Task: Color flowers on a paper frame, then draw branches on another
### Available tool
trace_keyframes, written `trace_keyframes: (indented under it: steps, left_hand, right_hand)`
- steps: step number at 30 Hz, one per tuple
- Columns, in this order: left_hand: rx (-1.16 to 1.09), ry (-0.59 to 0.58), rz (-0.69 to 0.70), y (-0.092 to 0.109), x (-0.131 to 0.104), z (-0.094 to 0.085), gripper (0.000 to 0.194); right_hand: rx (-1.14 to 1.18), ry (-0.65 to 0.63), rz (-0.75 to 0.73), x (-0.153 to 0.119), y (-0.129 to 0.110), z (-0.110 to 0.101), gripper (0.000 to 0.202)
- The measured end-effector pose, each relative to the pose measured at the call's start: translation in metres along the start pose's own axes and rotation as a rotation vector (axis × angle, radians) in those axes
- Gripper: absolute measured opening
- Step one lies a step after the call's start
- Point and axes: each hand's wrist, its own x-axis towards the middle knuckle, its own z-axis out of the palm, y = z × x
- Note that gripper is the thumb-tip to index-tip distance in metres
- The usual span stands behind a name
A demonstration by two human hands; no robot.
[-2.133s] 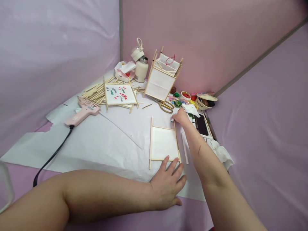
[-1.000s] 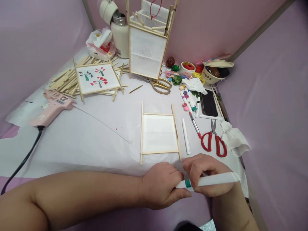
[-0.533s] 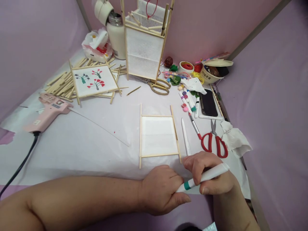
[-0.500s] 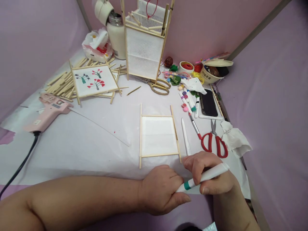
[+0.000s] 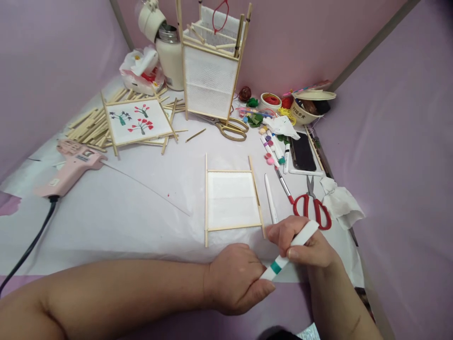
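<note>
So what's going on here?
A person's left hand and right hand both hold a white marker. The left hand has the end near the green band, and the right hand grips farther along. Just beyond them, a wooden frame with a plain white panel lies flat. Over on the left, a framed flower picture lies on wooden sticks, near a pink glue gun.

Soft, even light; weak shadows; mild sheen on white sheet (image 5: 141, 231); wide-angle stretch toward edges
</note>
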Motion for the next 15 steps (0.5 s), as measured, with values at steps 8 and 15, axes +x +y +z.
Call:
trace_keyframes:
  steps: [8, 15]
  left_hand:
    - [0.037, 0.033, -0.008, 0.000, -0.001, 0.007, 0.065]
    - [0.082, 0.055, 0.014, 0.000, -0.002, 0.009, 0.065]
  right_hand:
    - [-0.638, 0.921, -0.103, 0.008, -0.006, -0.026, 0.018]
    - [-1.242, 0.679, 0.072, 0.009, 0.002, -0.034, 0.036]
